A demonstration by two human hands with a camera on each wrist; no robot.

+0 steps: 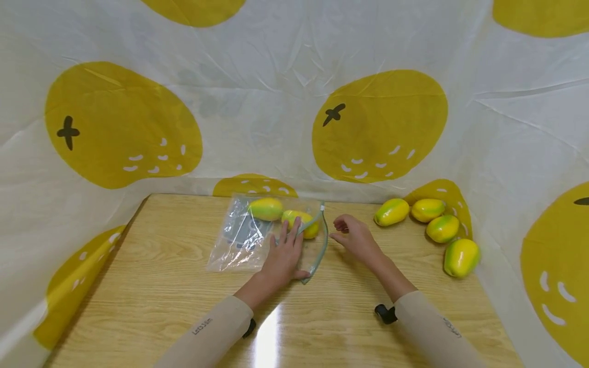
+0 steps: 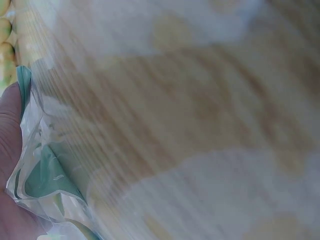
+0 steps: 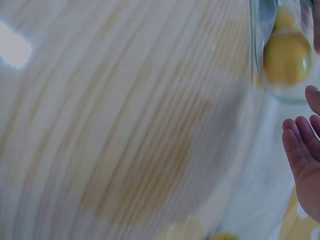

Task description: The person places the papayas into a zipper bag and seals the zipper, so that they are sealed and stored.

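Note:
A clear zip bag with a green strip at its mouth lies on the table. Inside it are two yellow-green, mango-shaped fruits, a left one and a right one. My left hand rests on the bag near its mouth, fingers spread, fingertips over the right fruit. Its thumb lies by the green strip in the left wrist view. Just right of the mouth is my right hand, holding nothing, its fingers loosely bent. The right wrist view shows that palm and a fruit behind the plastic.
Several more such fruits sit at the back right of the wooden table, the nearest one by the right edge. A white sheet with yellow fruit prints hangs behind the table and along both sides.

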